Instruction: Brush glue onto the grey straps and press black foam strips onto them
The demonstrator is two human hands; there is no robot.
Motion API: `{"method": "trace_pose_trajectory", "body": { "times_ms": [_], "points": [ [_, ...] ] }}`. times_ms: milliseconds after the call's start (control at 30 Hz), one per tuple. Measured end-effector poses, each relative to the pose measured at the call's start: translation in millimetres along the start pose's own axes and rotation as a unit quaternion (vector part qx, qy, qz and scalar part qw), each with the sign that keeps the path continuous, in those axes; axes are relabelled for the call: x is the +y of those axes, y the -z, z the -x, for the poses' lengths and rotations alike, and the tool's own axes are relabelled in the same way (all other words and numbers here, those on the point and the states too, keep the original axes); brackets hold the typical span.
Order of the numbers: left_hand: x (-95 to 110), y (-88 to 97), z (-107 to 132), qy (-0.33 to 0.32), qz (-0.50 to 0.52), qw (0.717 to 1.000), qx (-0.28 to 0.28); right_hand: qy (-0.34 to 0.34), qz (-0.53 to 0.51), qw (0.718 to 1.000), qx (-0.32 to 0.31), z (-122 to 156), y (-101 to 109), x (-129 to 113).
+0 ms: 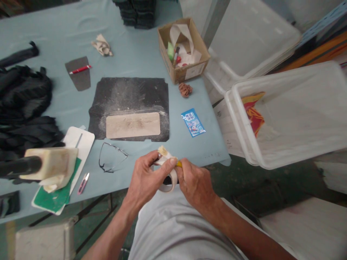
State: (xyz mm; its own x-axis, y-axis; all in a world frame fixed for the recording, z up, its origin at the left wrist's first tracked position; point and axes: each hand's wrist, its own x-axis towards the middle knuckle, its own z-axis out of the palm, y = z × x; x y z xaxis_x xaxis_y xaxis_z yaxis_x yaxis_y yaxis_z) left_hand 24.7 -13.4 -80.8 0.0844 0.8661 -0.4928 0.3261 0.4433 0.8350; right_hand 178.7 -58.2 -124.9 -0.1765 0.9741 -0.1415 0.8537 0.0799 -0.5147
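Seen from above, a person's left hand (145, 178) pinches a pale strip (166, 154) between thumb and fingers, its rough end poking out just beyond them. The right hand (197, 183), close beside, has its fingers closed around a mostly hidden yellow object (179, 164). A pale loop (174, 179) hangs below the fingers, over the person's lap. The step in hand appears to be working the strip with the yellow object; the next move likely calls for a steady left pinch and small right-hand motions.
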Motion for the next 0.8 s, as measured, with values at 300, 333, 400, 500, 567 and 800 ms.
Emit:
{"method": "trace_pose_trajectory", "body": {
  "times_ms": [300, 333, 400, 500, 567, 800],
  "points": [
    [1.0, 15.5, 0.5, -0.033, 0.046, 0.991, -0.119, -0.043, -0.245, 0.966, -0.067, 8.2, 30.7, -1.3],
    [1.5, 16.8, 0.8, -0.045, 0.038, 0.991, -0.121, -0.068, -0.295, 0.95, -0.08, 8.3, 34.1, -1.4],
    [2.2, 17.3, 1.7, -0.064, 0.024, 0.99, -0.121, -0.107, -0.393, 0.907, -0.107, 6.8, 39.4, -1.2],
    [4.3, 14.3, 4.0, -0.072, 0.019, 0.986, -0.151, -0.128, -0.535, 0.821, -0.156, 1.1, 44.4, -0.8],
    [7.7, 12.2, 5.4, -0.066, 0.016, 0.984, -0.167, -0.138, -0.606, 0.762, -0.18, -3.4, 46.6, -1.3],
    [19.2, 11.2, 8.6, -0.091, -0.054, 0.987, -0.125, -0.185, -0.663, 0.698, -0.199, -9.5, 47.6, -5.3]
  ]
}}
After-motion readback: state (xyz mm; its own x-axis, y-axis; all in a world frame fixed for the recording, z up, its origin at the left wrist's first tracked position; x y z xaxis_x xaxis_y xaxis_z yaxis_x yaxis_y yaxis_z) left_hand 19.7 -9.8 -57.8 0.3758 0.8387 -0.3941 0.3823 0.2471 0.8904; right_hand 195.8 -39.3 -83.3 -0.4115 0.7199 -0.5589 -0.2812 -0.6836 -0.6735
